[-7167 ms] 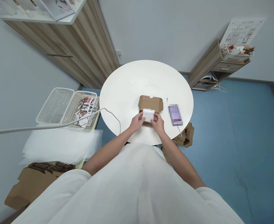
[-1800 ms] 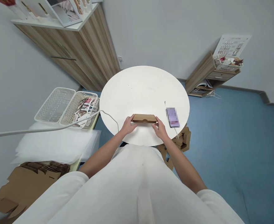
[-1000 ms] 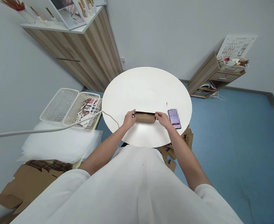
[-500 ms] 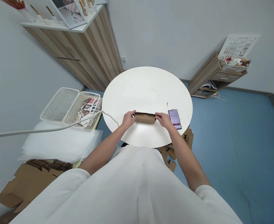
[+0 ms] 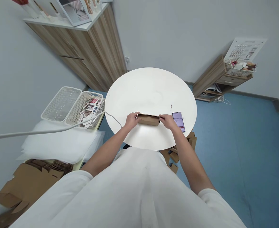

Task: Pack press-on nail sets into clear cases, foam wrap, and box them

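A small brown cardboard box [image 5: 149,120] rests at the near side of the round white table [image 5: 151,85]. Its long front wall faces me, and a dark gap shows below the top edge of its lid. My left hand [image 5: 132,120] grips the box's left end, fingers curled at the upper corner. At the opposite end my right hand [image 5: 166,121] holds the right corner the same way. The inside of the box is hidden. Just right of my right hand lies a phone [image 5: 178,122] with a timer on its screen.
White baskets [image 5: 61,104] stand at the left, one holding printed cards [image 5: 92,107]. Translucent sheets [image 5: 56,142] and flat cardboard [image 5: 30,186] lie nearer me. A white cable [image 5: 58,130] crosses from the left. More cardboard boxes [image 5: 174,156] sit below the table's right edge.
Both hands keep their hold on the ends of the box, which looks unchanged. The whole view has shifted very slightly.
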Demonstrator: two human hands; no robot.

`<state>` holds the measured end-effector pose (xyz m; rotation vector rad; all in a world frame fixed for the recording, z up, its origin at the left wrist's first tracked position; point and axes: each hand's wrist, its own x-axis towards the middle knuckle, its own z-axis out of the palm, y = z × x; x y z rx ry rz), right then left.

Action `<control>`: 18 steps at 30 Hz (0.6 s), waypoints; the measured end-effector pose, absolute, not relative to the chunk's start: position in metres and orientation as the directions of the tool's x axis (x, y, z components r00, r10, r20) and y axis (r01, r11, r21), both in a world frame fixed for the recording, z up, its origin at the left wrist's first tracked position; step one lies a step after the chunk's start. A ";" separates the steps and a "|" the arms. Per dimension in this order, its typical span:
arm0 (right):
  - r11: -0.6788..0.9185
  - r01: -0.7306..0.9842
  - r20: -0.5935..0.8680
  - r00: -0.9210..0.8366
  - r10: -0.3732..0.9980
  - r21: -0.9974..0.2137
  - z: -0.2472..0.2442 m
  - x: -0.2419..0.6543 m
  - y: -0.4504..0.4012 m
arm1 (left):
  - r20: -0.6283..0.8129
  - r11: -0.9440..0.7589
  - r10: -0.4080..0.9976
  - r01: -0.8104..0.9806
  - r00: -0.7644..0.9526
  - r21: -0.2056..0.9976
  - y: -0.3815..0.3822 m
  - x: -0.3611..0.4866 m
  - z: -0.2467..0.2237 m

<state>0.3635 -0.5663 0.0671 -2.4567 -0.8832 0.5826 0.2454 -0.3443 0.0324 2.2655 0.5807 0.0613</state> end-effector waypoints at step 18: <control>-0.712 0.356 -0.181 0.810 0.558 -0.605 0.058 0.354 -0.565 | -0.084 -0.639 0.392 0.337 0.916 0.691 -0.348 0.243 0.031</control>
